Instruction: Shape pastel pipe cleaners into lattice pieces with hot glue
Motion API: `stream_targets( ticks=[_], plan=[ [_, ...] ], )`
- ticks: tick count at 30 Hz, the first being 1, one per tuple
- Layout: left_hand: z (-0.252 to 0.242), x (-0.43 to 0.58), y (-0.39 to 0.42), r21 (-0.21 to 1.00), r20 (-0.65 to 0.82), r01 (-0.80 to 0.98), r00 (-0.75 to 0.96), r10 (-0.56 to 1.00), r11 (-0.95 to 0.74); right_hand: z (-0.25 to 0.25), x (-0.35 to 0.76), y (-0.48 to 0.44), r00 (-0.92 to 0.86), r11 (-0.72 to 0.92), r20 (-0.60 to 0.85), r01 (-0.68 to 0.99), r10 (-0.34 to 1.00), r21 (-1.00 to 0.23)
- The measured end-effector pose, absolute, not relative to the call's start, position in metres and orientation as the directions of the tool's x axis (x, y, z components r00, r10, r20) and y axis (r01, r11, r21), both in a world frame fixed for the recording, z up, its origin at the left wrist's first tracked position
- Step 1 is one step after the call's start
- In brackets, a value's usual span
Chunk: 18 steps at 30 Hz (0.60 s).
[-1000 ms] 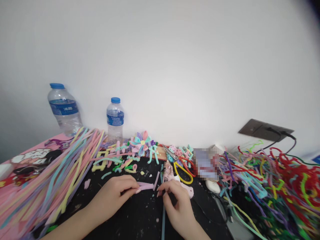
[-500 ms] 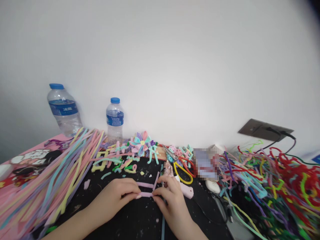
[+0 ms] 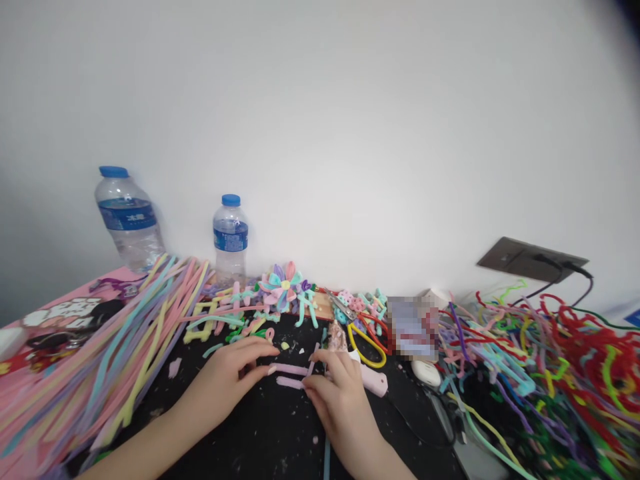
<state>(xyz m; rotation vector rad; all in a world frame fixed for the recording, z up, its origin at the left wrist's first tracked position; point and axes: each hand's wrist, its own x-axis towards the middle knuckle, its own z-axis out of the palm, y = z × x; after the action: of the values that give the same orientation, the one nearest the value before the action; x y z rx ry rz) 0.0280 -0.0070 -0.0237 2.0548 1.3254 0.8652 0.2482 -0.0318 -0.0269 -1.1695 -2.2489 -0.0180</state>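
A lilac pipe cleaner piece [image 3: 290, 383], bent into parallel strips joined by a crosswise strip at the right, lies just over the black mat. My right hand [image 3: 340, 390] pinches it at its right end between thumb and fingertips. My left hand [image 3: 243, 367] is at its left end, thumb and index finger apart, the thumb tip close to the upper strip; whether they touch I cannot tell. Behind my right hand is a pink-handled tool [image 3: 374, 381] with a black cord, partly covered by the hand. Scissors with a yellow handle loop [image 3: 367, 347] lie beyond it.
Long pastel pipe cleaners [image 3: 150, 333] spread across the left. A tangle of coloured pipe cleaners [image 3: 575, 373] covers the right. At the back are a multicoloured flower [image 3: 284, 285], a small water bottle [image 3: 231, 237], a larger leaning bottle [image 3: 127, 217] and a white oval object [image 3: 425, 373].
My left hand has let go of the lower lilac strip and moved slightly up and left, its fingers parting. My right hand keeps its pinch in nearly the same place.
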Motion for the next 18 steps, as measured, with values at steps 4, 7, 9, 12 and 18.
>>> stream_targets(
  ticks=[4,7,9,12,18],
  plan=[
    [-0.0222,0.031,-0.0071,0.727,0.201,0.547,0.411,0.889,-0.416,-0.0256,0.2423,-0.0322,-0.448,0.602,0.509,0.777,0.735,-0.186],
    [-0.023,0.0314,-0.0067,0.714,0.19,0.544,0.455,0.87,-0.441,-0.0268,0.2407,-0.031,-0.448,0.591,0.495,0.787,0.745,-0.178],
    [-0.0241,0.0309,-0.0064,0.701,0.17,0.566,0.458,0.873,-0.434,-0.0292,0.2405,-0.0301,-0.445,0.586,0.485,0.789,0.752,-0.184],
    [-0.0253,0.0305,-0.0058,0.683,0.135,0.599,0.459,0.878,-0.418,-0.0327,0.2403,-0.0292,-0.445,0.581,0.474,0.793,0.76,-0.186],
    [-0.0254,0.032,-0.0062,0.674,0.116,0.61,0.47,0.875,-0.417,-0.0315,0.2385,-0.0298,-0.442,0.57,0.453,0.797,0.774,-0.198]
  ],
)
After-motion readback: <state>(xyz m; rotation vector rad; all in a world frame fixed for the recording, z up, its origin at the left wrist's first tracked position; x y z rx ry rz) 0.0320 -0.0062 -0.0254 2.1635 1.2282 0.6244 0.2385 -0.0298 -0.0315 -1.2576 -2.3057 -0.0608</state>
